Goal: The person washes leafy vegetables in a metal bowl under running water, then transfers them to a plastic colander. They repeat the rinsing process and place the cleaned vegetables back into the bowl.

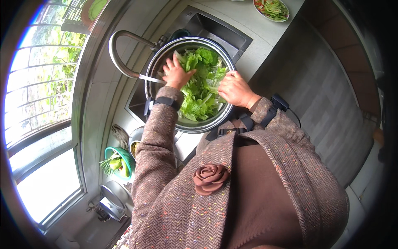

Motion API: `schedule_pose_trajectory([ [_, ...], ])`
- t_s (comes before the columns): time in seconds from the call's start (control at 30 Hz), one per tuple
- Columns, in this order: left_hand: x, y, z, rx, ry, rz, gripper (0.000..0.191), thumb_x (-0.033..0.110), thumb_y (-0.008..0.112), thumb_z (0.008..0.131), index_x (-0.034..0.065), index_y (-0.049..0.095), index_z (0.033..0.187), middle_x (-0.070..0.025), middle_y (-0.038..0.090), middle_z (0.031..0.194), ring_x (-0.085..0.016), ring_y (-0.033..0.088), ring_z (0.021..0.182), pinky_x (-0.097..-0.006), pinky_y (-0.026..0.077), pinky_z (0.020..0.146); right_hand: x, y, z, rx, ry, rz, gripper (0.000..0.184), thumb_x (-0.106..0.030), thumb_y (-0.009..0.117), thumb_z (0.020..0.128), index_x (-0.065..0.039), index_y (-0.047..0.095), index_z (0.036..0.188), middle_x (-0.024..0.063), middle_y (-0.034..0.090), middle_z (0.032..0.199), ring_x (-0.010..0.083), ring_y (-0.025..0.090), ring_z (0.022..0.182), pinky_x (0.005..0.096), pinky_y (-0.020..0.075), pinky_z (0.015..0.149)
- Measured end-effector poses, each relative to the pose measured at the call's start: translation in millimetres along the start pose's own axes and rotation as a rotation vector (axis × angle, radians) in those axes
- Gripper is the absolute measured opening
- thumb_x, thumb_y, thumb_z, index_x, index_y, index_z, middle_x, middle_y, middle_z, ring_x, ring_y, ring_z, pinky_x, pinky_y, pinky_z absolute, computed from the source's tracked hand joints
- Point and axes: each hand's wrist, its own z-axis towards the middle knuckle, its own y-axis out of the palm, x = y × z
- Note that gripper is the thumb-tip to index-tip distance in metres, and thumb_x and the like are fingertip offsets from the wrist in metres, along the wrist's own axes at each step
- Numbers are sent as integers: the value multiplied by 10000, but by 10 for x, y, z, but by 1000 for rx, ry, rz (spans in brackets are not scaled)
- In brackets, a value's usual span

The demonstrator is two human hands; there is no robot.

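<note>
A wide metal basin (pixel 150 56) sits over the sink, holding loose green leafy vegetables (pixel 199 107) that look like lettuce or cabbage leaves. Inside it, on the left, my left hand (pixel 178 73) spreads its fingers against the upper leaves without gripping any. My right hand (pixel 237 89) is closed over the basin's right rim, its fingertips bent inward beside a pale leaf stem. Its palm side is hidden. From the curved faucet (pixel 116 57) at the left, a white stream of water (pixel 151 79) runs into the basin.
Behind the basin the dark sink (pixel 214 29) shows. A plate of cut vegetables (pixel 273 11) stands on the counter at the upper right. To the lower left are a green basket of vegetables (pixel 119 163), a grey cloth (pixel 120 136) and a metal pot lid (pixel 115 194). A barred window (pixel 43 77) lines the left.
</note>
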Motion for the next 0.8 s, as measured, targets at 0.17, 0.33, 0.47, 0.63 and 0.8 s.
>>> schedule_pose_trajectory([
  [0.17, 380, 506, 57, 19, 73, 90, 1182, 823, 602, 705, 214, 110, 1591, -169, 35, 1642, -447, 20, 1488, -785, 95, 1057, 4, -18, 12, -29, 14, 32, 92, -213, 664, 809, -125, 685, 791, 3, 639, 794, 181, 606, 886, 388, 351, 1022],
  [0.33, 428, 849, 316, -169, 125, 137, 1167, 805, 554, 762, 167, 42, 1593, -185, 12, 1643, -461, 29, 1489, -722, 73, 1112, -11, -21, 24, -64, 54, 35, 89, -210, 666, 805, -127, 670, 772, 7, 637, 790, 182, 604, 875, 388, 353, 1020],
  [0.47, 323, 1044, 431, -82, 227, 75, 1161, 726, 612, 788, 139, 12, 1590, -222, -44, 1633, -475, -3, 1487, -699, 41, 1132, -13, -22, 22, 0, 35, 55, 133, -219, 649, 813, -127, 640, 716, 15, 617, 770, 188, 590, 868, 389, 376, 993],
  [0.63, 207, 814, 447, -327, 269, -37, 1179, 716, 662, 757, 68, 111, 1574, -298, -23, 1606, -489, 100, 1472, -539, 148, 1191, 20, -23, 24, -16, -2, 19, 146, -233, 633, 841, -120, 657, 751, 7, 641, 800, 184, 594, 887, 386, 358, 1006],
  [0.8, -143, 428, -99, 20, 266, 209, 1275, 776, 694, 666, 165, 62, 1590, -171, 20, 1647, -436, -13, 1500, -691, 101, 1134, 0, -34, 10, -15, 4, 44, 130, -233, 651, 828, -115, 682, 780, 8, 647, 797, 185, 601, 895, 392, 355, 1012],
])
